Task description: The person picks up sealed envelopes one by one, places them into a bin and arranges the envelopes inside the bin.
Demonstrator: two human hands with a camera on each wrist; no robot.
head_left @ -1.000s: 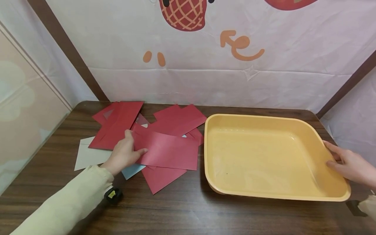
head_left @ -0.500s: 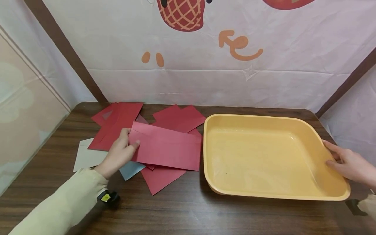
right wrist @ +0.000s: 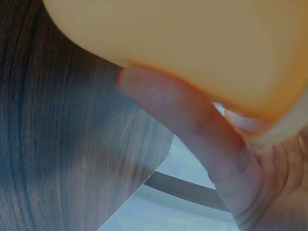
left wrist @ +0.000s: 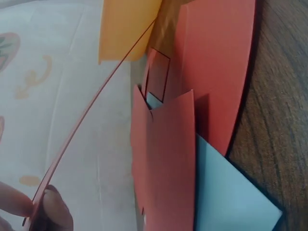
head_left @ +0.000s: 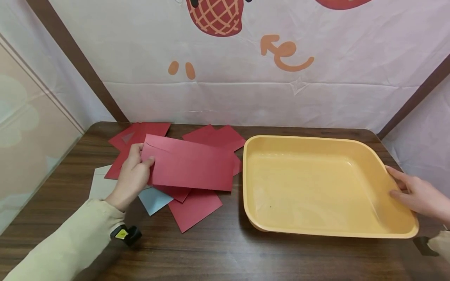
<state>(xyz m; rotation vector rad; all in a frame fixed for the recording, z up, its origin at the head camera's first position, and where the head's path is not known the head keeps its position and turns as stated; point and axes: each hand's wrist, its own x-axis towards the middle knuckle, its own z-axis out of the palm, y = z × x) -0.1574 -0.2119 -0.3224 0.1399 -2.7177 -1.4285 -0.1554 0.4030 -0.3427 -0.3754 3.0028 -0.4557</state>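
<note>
My left hand (head_left: 131, 175) pinches a red envelope (head_left: 190, 164) by its left end, thumb in front. It is raised above the loose pile; in the left wrist view this envelope (left wrist: 79, 122) appears nearly edge-on, apart from the others. Under and around it lie several more red envelopes (head_left: 196, 210), a light blue one (head_left: 155, 201) and a pale grey one (head_left: 102, 185), partly hidden. On the right, my right hand (head_left: 420, 195) grips the right rim of a yellow plastic tray (head_left: 316, 187). The right wrist view shows a finger (right wrist: 178, 106) against the tray wall (right wrist: 192, 38).
The dark wooden table (head_left: 211, 257) carries everything. Right behind its back edge hangs a pale printed cloth (head_left: 140, 47), with more cloth at both sides. The tray's left wall stands close to the pile's right side.
My left hand has lifted the red envelope off the pile, upward and slightly left, uncovering more of the envelopes beneath. The right hand and tray have stayed in place.
</note>
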